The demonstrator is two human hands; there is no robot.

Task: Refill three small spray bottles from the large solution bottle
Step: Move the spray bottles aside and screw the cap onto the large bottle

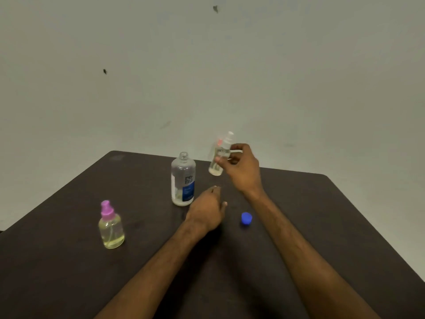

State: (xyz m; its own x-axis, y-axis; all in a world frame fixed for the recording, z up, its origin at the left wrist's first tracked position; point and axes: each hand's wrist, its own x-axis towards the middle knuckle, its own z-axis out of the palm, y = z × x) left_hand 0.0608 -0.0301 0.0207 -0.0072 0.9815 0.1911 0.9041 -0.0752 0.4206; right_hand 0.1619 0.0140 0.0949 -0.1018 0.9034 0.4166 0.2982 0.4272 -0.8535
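The large solution bottle [183, 179] stands uncapped near the table's far middle, clear with a blue label. Its blue cap [246, 218] lies on the table to the right. My right hand [241, 168] holds a small clear spray bottle with a white sprayer [218, 157], lifted and tilted just right of the large bottle; the bottle is blurred, and a pinkish shape behind it may be another sprayer. My left hand [207, 210] rests low over the table beside the large bottle's base, fingers loosely apart, holding nothing. A small spray bottle with a pink-purple sprayer [111, 226] and yellowish liquid stands at the left.
The dark brown table [322, 226] ends at a far edge close behind the bottles, against a pale wall [207, 77]. Its right edge runs diagonally toward the lower right corner.
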